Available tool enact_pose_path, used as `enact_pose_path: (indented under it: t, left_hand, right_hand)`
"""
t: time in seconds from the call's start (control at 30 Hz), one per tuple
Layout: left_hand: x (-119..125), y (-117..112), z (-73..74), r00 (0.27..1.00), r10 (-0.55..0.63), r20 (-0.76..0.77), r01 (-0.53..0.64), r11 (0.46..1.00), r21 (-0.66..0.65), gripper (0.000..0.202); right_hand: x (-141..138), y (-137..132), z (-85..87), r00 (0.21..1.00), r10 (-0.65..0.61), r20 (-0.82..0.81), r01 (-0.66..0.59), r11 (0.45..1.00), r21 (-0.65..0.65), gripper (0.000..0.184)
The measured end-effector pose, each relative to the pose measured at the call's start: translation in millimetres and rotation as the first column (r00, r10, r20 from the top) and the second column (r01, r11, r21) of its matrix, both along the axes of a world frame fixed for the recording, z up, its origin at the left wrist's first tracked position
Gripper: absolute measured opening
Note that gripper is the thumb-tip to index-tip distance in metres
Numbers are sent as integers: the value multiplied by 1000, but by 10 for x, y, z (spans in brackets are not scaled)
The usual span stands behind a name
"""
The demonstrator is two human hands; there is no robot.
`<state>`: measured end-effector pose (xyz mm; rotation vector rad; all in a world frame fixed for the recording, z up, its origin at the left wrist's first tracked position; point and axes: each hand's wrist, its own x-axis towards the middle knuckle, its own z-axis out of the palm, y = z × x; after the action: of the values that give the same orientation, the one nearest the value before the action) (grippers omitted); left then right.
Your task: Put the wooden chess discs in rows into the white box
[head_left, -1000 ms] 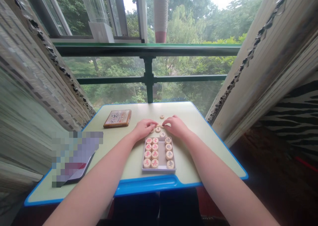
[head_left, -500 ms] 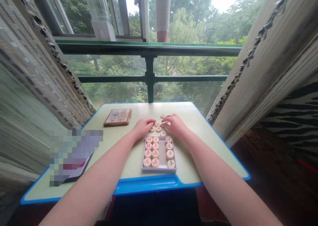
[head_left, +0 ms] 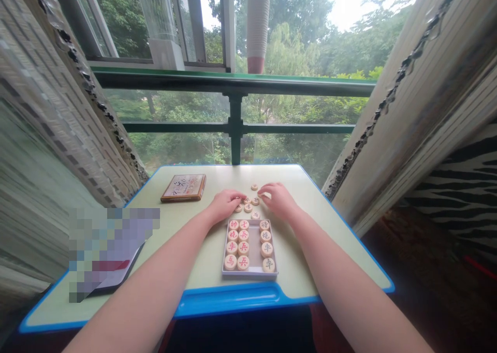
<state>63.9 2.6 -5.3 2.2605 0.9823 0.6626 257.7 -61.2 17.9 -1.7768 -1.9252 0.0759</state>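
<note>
Wooden Chinese chess pieces with red characters fill most of a white plastic tray (head_left: 250, 275) on a pale green table (head_left: 202, 254). Several loose pieces (head_left: 248, 207) lie just beyond the tray. My left hand (head_left: 224, 205) rests beside them, its fingertips close to the leftmost piece, and holds nothing visible. My right hand (head_left: 278, 200) stands to the right of the loose pieces, fingers curved downward, also with nothing visible in it. A lone piece (head_left: 254, 187) lies farther out, between my hands. The palms hide the table directly beneath them.
A small brown boxed item (head_left: 183, 188) lies at the table's far left. A pixelated patch covers an item on a dark flat object (head_left: 116, 283) at the near left. The table has a blue edge. Beyond it stands a green window railing (head_left: 233, 84), with blinds on both sides.
My right hand has moved slightly rightward, away from the loose pieces. The whole view has tilted upward, so the table sits lower in the picture. The pieces show no clear shift.
</note>
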Motion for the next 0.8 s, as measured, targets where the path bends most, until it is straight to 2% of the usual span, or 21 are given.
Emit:
enact_pose_path:
  t: [0.07,0.17,0.27,0.43,0.63,0.8]
  left_hand:
    - [1,-1,9,1000,22,-14,-23,1000,-14,31]
    - [-6,-26,53,999,41,-33,-42,998,-56,33]
    - [-33,-66,126,1000,19,-20,-21,990,-141,46]
    - [-101,-69,175,999,-45,6,45,976,-212,59]
    - [-86,-25,122,999,-12,41,20,983,-181,63]
    - [-104,-29,179,993,33,113,3,954,-299,64]
  right_hand:
    - [-42,-9,-10,998,54,39,-52,998,-36,19]
    - [-43,1,-21,999,-10,44,11,999,-42,23]
    - [-3,30,-38,998,-53,36,54,998,-33,29]
    - [-2,83,-95,999,30,31,-27,996,-86,30]
    - [-109,148,-133,998,37,57,-34,998,-57,35]
    - [-161,158,-146,993,118,4,-117,992,-51,29]
